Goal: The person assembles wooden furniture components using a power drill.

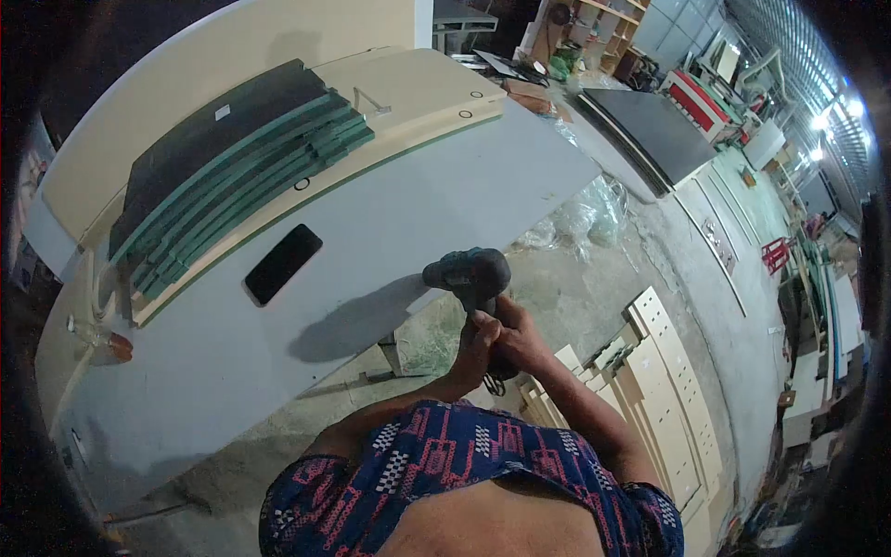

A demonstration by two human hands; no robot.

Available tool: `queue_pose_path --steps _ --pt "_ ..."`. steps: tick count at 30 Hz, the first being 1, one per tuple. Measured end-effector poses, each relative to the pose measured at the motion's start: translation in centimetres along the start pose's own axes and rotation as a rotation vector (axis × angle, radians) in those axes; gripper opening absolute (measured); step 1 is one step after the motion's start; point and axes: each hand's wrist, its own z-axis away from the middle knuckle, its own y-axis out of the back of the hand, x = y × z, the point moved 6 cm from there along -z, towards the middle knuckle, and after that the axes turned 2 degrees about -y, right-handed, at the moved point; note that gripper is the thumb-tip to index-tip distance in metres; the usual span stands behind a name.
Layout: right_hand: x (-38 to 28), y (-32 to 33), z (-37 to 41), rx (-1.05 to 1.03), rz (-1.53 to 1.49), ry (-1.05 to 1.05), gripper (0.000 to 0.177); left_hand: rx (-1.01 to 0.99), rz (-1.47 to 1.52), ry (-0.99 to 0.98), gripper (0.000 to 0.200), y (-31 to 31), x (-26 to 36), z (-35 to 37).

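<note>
Head view: drill [469,271], sticker [223,112] unreadable

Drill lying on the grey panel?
No, the left hand and right hand hold the drill up by its handle at the edge of the grey panel.

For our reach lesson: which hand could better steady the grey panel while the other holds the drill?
Probably left: both grip the drill, but the left hand lies nearer the grey panel.

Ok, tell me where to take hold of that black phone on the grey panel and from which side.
The phone lies flat on the grey panel, bare surface around it, so probably only its thin edges offer purchase. Pinch the two long edges from above, reaching in from the panel's near edge.
</note>
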Motion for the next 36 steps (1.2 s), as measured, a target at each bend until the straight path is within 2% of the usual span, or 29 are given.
queue_pose_path --steps 3,6,7,14,15,18,21,27,30,32,36 --pt "-0.9 0.8 -0.2 -0.016 -0.023 -0.088 0.038 -0.020 -0.023 -0.036 0.030 -1.3 1.1 -1.0" --pt "-0.9 2.7 -0.7 0.071 -0.091 0.040 0.039 -0.163 -0.017 -0.029 0.029 -2.4 0.1 -3.1" --pt "-1.5 3.3 -0.7 0.107 -0.122 0.031 0.038 -0.167 -0.123 0.027 0.030 -2.6 -0.7 -4.0" --pt "0.3 10.3 -3.1 0.220 -0.088 0.101 0.038 -0.241 0.014 0.138 0.034 -7.7 -3.6 -8.6" --pt "0.0 11.1 -3.3 0.230 -0.097 0.101 0.039 -0.280 0.103 0.181 0.037 -8.4 -4.5 -9.3" --pt "0.4 13.5 -3.8 0.268 0.011 0.047 0.038 -0.266 0.077 0.192 0.040 -9.7 -6.3 -10.7" --pt "1.4 14.9 -5.0 0.240 -0.074 0.063 0.036 -0.219 0.080 0.216 0.043 -10.5 -7.0 -11.7" --pt "0.7 17.2 -7.0 0.201 -0.037 0.056 0.035 -0.189 0.144 0.203 0.041 -11.5 -8.7 -14.6" --pt "0.2 17.3 -6.9 0.206 -0.031 -0.004 0.038 -0.154 0.109 0.293 0.038 -11.5 -9.4 -14.9" --pt "0.3 17.5 -7.0 0.225 0.027 -0.034 0.042 -0.169 0.110 0.222 0.035 -11.4 -9.4 -15.0" --pt "1.5 17.9 -8.0 0.215 0.106 -0.019 0.043 -0.199 0.091 0.213 0.032 -10.5 -10.6 -15.6"
